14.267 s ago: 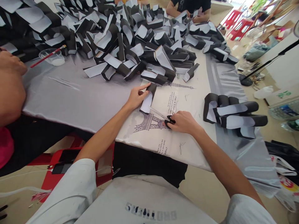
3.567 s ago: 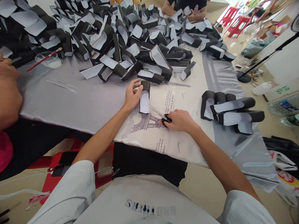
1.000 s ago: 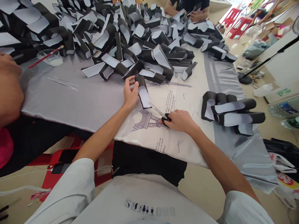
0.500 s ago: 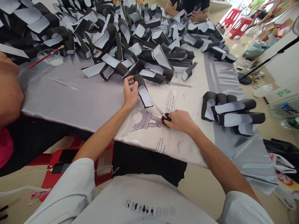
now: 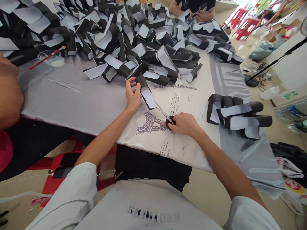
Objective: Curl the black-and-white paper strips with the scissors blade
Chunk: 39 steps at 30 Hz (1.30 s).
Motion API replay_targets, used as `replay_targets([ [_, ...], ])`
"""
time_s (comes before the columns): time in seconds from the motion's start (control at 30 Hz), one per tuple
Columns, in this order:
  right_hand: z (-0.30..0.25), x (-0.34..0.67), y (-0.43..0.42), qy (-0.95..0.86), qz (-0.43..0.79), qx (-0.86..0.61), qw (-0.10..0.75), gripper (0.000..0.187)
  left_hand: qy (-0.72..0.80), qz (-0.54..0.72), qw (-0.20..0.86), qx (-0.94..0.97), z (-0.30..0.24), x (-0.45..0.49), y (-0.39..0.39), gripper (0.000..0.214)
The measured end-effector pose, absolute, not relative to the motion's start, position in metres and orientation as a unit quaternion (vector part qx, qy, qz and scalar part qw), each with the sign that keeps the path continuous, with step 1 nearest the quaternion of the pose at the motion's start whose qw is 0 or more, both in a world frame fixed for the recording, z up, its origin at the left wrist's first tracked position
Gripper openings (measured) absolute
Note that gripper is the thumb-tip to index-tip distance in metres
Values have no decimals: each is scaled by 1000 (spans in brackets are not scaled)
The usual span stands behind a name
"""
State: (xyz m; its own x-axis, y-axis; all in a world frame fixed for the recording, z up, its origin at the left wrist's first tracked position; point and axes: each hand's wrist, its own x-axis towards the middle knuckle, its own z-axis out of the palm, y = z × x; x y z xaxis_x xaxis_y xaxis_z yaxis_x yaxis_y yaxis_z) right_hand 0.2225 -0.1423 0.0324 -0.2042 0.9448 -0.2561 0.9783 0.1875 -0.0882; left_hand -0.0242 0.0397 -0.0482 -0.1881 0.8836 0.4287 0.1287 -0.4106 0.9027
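My left hand point(image 5: 133, 95) grips a black folded paper piece point(image 5: 148, 96) by its upper left side, fingers closed around the edge. The piece has a pale inner face turned up toward me. In my right hand point(image 5: 183, 124) is a pair of scissors point(image 5: 165, 114) with black handles. Their blades point up and left, and the tips touch the lower right edge of the pale face. Under both hands lies a cream cloth point(image 5: 192, 140) printed with Eiffel Towers and handwriting.
A large heap of black and white paper pieces point(image 5: 139, 51) covers the far side. Several stacked pieces point(image 5: 240, 116) sit on the right. A plastic cup point(image 5: 57, 61) with a red brush point(image 5: 45, 59) stands at left, near another person's arm point(image 5: 9, 92). Someone else point(image 5: 194, 9) sits opposite.
My left hand and the paper piece have shifted slightly left and up. The scissor handles have spread a little wider, with the tips still at the paper's edge.
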Motion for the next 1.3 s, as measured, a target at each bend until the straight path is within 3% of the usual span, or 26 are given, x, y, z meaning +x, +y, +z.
replay_targets([
  [0.57, 30, 222, -142, 763, -114, 633, 63, 71, 442, 636, 319, 546, -44, -27, 39, 76],
  [0.8, 31, 222, -142, 764, -113, 632, 67, 68, 439, 637, 281, 568, -40, -26, 37, 77],
  [1.3, 28, 221, -142, 758, -113, 640, 57, 69, 449, 644, 325, 527, -40, -28, 38, 74],
])
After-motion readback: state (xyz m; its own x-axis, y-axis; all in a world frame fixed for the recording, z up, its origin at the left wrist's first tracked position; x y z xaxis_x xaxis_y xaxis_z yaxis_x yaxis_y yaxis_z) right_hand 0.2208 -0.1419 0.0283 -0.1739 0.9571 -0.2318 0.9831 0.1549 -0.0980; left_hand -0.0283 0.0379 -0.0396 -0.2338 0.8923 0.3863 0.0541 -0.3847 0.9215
